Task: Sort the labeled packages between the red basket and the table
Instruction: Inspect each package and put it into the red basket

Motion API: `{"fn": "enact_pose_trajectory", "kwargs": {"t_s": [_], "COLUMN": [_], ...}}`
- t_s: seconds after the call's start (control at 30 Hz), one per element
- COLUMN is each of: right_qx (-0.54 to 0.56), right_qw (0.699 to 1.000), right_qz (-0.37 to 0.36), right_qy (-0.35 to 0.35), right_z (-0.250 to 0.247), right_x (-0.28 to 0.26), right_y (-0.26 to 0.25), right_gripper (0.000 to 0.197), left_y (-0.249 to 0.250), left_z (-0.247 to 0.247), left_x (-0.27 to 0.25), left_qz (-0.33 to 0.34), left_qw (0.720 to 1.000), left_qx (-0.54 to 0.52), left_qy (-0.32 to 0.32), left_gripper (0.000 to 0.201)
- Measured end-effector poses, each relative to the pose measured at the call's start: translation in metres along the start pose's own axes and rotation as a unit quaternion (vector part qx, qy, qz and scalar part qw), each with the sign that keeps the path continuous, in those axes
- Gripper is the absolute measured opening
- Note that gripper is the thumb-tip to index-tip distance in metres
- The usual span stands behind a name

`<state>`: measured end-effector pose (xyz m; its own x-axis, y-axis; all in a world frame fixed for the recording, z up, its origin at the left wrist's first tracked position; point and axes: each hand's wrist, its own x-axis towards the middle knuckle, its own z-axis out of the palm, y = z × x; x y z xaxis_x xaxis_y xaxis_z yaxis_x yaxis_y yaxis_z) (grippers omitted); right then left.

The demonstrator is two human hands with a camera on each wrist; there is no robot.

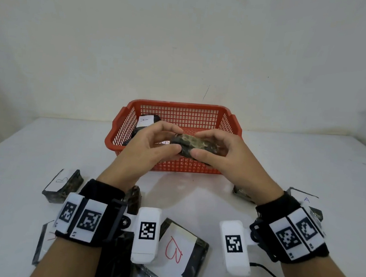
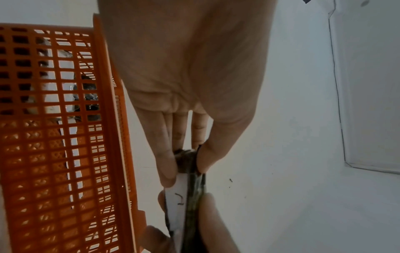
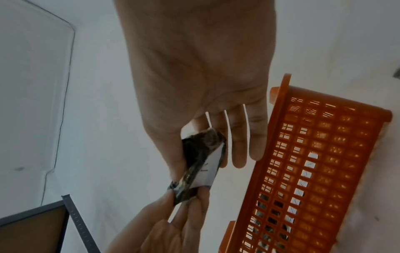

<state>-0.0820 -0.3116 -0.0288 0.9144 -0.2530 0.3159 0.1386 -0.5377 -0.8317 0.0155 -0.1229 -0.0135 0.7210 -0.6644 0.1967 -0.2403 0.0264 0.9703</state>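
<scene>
Both hands hold one small dark mottled package [image 1: 196, 146] above the front of the red basket [image 1: 231, 123]. My left hand [image 1: 154, 141] pinches its left end between thumb and fingers, and my right hand [image 1: 217, 149] pinches its right end. Its white label [image 2: 179, 196] faces down, away from the head camera, and the letter on the label [image 3: 211, 168] is only partly readable. Inside the basket lies a package labeled A [image 1: 146, 121] at the back left. On the table, packages marked B [image 1: 63, 183] and B [image 1: 177, 250] lie near my wrists.
More dark packages lie on the white table: one under my left wrist [image 1: 133, 195], one marked A [image 1: 306, 199] at the right, another [image 1: 242, 192] by the right forearm. A black cable [image 1: 276, 276] runs along the front right. A wall stands behind the basket.
</scene>
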Motion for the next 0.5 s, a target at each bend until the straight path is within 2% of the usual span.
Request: {"fn": "enact_pose_trajectory", "kwargs": {"t_s": [0.17, 0.33, 0.5], "right_qx": [-0.049, -0.096, -0.097], "right_qw": [0.997, 0.989, 0.989], "right_qz": [-0.027, -0.078, -0.082], "right_qy": [0.052, 0.084, 0.080], "right_z": [-0.0001, 0.0042, 0.0048], "right_x": [0.0001, -0.0030, -0.0025], "right_y": [-0.0002, -0.0054, -0.0043], "right_gripper": [0.024, 0.019, 0.019], "left_y": [-0.0002, 0.0004, -0.0046], "left_z": [0.0008, 0.0020, -0.0002], "left_x": [-0.0003, 0.0010, 0.0035], "left_qz": [0.013, 0.003, -0.064], "left_qw": [0.999, 0.998, 0.998], "left_qx": [-0.023, -0.062, -0.015], "left_qy": [-0.019, -0.003, 0.005], "left_gripper": [0.020, 0.014, 0.024]}}
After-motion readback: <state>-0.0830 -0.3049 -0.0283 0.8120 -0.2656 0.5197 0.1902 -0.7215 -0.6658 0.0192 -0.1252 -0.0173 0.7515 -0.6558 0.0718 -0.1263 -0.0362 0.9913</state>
